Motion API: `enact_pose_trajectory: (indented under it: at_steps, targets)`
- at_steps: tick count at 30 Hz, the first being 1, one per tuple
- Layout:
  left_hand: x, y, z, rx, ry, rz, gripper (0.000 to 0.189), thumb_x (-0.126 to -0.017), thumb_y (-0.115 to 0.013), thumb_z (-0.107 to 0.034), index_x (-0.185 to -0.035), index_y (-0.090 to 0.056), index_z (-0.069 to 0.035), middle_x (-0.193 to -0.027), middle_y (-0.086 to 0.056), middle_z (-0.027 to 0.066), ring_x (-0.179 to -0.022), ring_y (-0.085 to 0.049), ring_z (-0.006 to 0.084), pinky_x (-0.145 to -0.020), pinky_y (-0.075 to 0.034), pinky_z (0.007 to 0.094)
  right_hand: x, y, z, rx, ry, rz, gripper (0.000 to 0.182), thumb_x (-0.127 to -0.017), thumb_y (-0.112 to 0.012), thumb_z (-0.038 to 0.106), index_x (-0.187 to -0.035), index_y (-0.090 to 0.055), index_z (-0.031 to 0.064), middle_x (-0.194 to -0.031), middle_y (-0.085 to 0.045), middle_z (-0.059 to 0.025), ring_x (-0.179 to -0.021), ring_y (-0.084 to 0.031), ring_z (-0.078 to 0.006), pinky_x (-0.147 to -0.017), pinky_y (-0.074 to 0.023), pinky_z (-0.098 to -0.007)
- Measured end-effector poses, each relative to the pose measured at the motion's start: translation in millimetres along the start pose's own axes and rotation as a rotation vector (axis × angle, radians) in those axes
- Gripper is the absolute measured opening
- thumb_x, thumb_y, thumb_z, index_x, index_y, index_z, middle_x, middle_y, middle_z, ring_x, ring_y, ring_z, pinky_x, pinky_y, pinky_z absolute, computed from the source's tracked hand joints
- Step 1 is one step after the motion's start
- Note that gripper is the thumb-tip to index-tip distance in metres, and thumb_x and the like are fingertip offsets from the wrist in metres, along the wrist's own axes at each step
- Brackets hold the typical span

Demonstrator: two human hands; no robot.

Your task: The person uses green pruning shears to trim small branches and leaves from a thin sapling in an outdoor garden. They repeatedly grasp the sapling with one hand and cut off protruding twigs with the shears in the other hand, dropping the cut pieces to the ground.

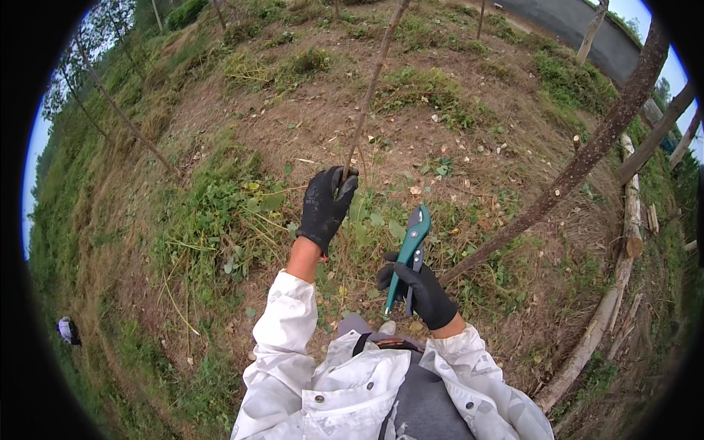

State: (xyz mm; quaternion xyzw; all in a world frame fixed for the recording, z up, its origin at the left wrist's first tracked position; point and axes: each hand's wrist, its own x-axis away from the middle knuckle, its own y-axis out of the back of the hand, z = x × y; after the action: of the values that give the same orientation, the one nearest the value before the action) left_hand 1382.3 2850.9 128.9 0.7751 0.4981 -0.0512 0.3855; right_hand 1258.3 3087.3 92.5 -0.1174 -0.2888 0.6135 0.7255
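My left hand [328, 206], in a black work glove, grips a thin brown tree stem [369, 91] that rises away toward the top of the view. In the black-gloved palm of my right hand [421, 291] lies a pair of green-handled cutters [410, 247], probably ratchet pruning shears, with the head pointing away from me. The blade's exact opening is hard to make out. A gap of bare air separates the cutters from the stem. Leafy weeds [379, 220] stand below and between both hands.
A thicker trunk [555, 192] with cut branch stubs slants up at my right. Beyond it, cut logs [594, 319] lie on the ground. Another thin tree [126, 121] leans at left. A grey wall [572, 33] runs along the back. Far left is a person or bundle [67, 331], unclear.
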Motion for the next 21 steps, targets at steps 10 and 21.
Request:
enact_pose_trajectory:
  at_steps: [10, 21]
  targets:
    - [-8.8, -11.3, 0.2, 0.037, 0.078, 0.146, 0.023, -0.096, -0.068, -0.019, -0.115, -0.066, -0.007, -0.096, -0.071, 0.0123, -0.087, -0.07, 0.0232, -0.08, -0.054, 0.0359, -7.2, -21.6, 26.8, 0.12, 0.097, 0.004, 0.061, -0.103, -0.056, 0.031, -0.15, -0.033, -0.0008, -0.13, -0.063, -0.0165, -0.116, -0.065, -0.0254, -0.088, -0.0559, -0.0365]
    - [-27.1, 5.5, 29.3, 0.248, 0.136, 0.199, 0.025, -0.097, -0.066, -0.032, -0.108, -0.07, -0.01, -0.087, -0.073, 0.0105, -0.084, -0.073, 0.0267, -0.074, -0.054, 0.037, -36.6, -68.0, 35.0, 0.091, 0.078, -0.019, 0.056, -0.103, -0.057, 0.028, -0.149, -0.037, 0.0015, -0.13, -0.063, -0.0161, -0.114, -0.065, -0.0253, -0.087, -0.0567, -0.0385]
